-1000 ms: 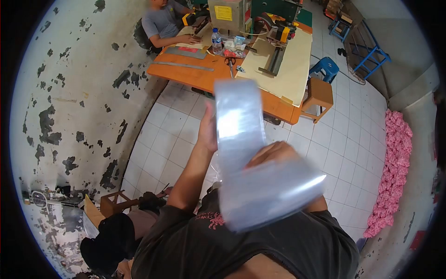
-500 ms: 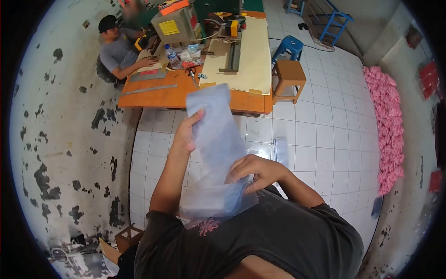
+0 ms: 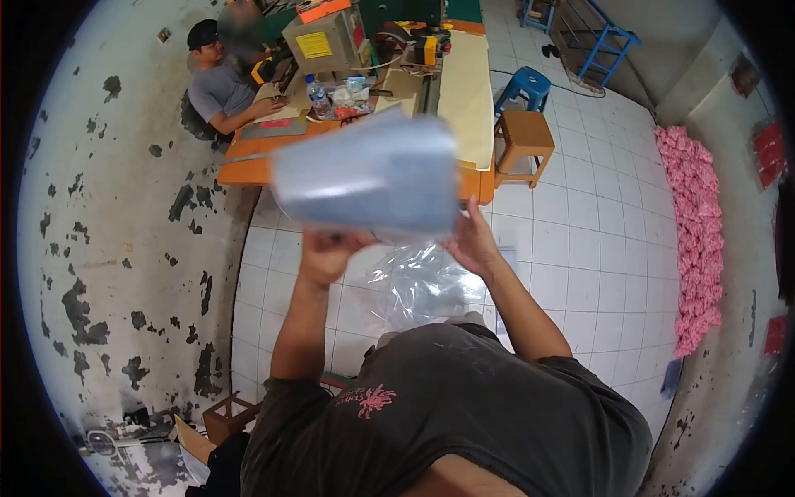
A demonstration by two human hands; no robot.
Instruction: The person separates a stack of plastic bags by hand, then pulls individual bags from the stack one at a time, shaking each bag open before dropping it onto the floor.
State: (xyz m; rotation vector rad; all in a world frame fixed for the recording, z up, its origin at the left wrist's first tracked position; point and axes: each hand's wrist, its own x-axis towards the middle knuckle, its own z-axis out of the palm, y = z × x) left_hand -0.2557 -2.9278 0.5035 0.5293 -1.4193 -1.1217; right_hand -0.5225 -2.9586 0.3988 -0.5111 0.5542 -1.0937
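A bluish, see-through stack of plastic sheets, bowed and blurred by motion, is held up in front of me. My left hand grips its lower left edge, fingers partly hidden behind it. At the lower right corner, my right hand pinches the sheets with the thumb pointing up. Below and between my hands, crumpled clear plastic lies over the floor.
Ahead is an orange table bearing a grey machine, a water bottle and cream sheeting. A person sits at its left. Brown and blue stools stand right; pink bundles line the right wall.
The plastic sheets have swung from upright to crosswise and moved up and forward. My right hand has gone from near my chest to their right edge. Clear plastic now shows below.
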